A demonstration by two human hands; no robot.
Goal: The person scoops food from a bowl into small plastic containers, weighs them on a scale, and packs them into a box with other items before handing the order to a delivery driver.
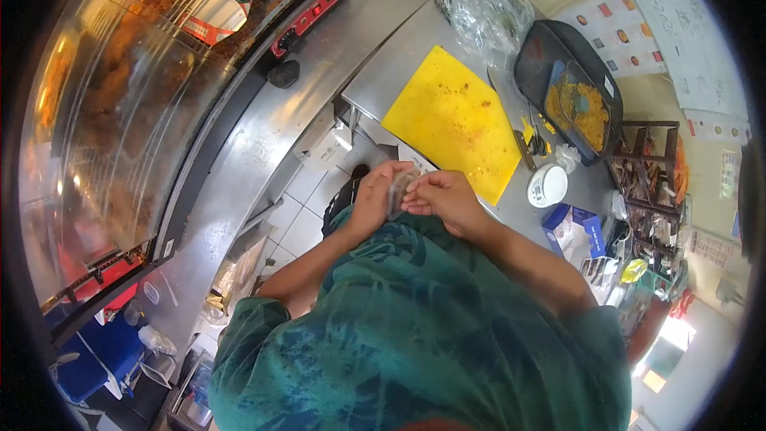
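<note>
Close in front of my body, both hands meet around a small clear plastic bag [395, 196] with something brownish showing near its top; its contents are hard to make out. My left hand [374, 194] grips the bag's left side. With thumb and fingers pinched together, my right hand [440, 196] holds its upper right edge. Just beyond my hands lies a yellow cutting board [452, 120], scattered with brown crumbs and stains. A knife [524, 149] with a dark handle rests along the board's right edge.
A glass heated display case [137, 114] stands on the steel counter [239, 149] at left. Right of the board are a black tub [538, 60] holding yellow crumbs, a white kitchen scale [547, 184] and a blue box [573, 230]. A clear plastic bundle [485, 9] sits behind. Tiled floor [299, 191] shows between counters.
</note>
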